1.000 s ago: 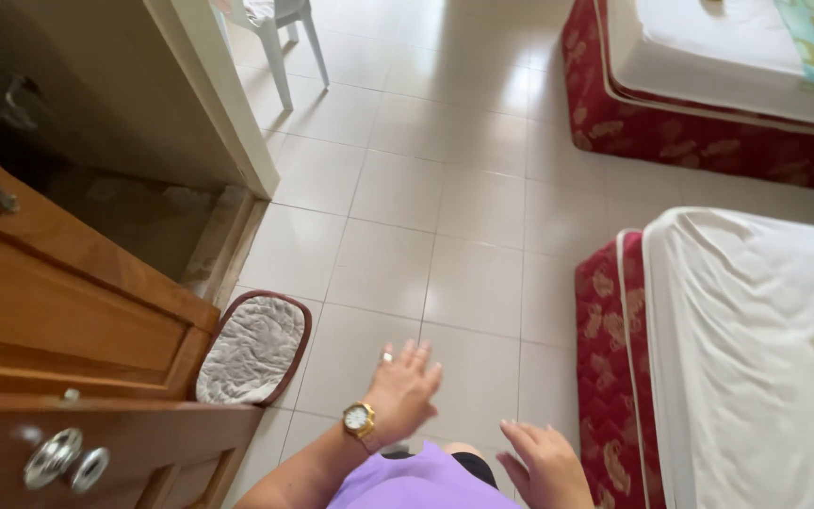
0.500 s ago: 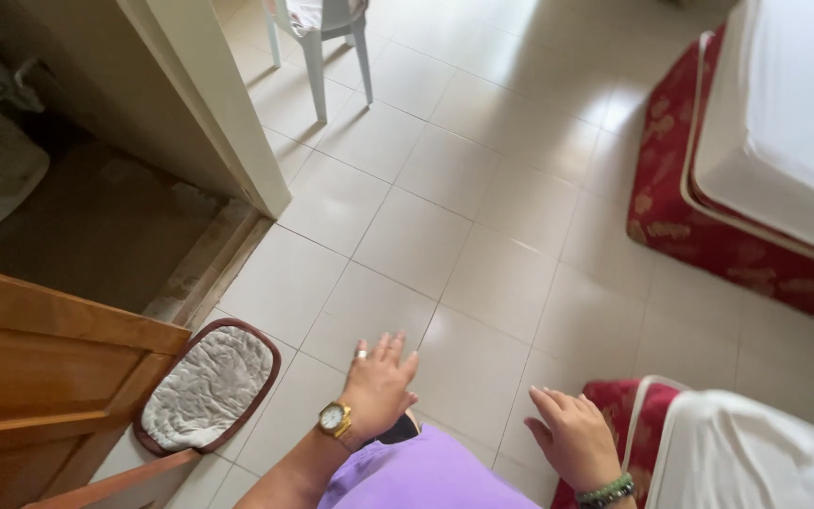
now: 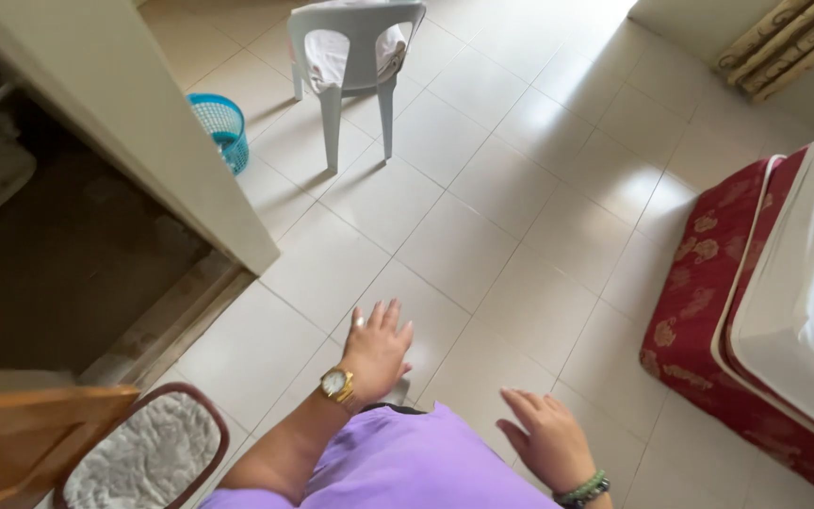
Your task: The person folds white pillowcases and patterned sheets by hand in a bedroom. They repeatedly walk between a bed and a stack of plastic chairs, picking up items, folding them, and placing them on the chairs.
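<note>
Head view: left hand (image 3: 376,351) and right hand (image 3: 544,438) hang spread, holding nothing, over bare tiles (image 3: 482,226). Mat (image 3: 148,457) lies left, chair (image 3: 355,57) and basket (image 3: 219,127) ahead, bed (image 3: 756,311) right.

Large glossy cream tiles cover the floor (image 3: 482,236), with bright daylight spilling across them from the upper right, near a patterned curtain (image 3: 784,47). A grey plastic chair (image 3: 355,57) draped with white cloth stands at the top, a small teal basket (image 3: 219,127) just beside a pale wall (image 3: 115,123) that edges a dim, darker-floored doorway (image 3: 68,273). A bed with a red patterned base (image 3: 708,311) and white mattress (image 3: 812,302) fills the right, while a wooden door (image 3: 21,438) and a grey quilted mat (image 3: 143,457) sit bottom left.
</note>
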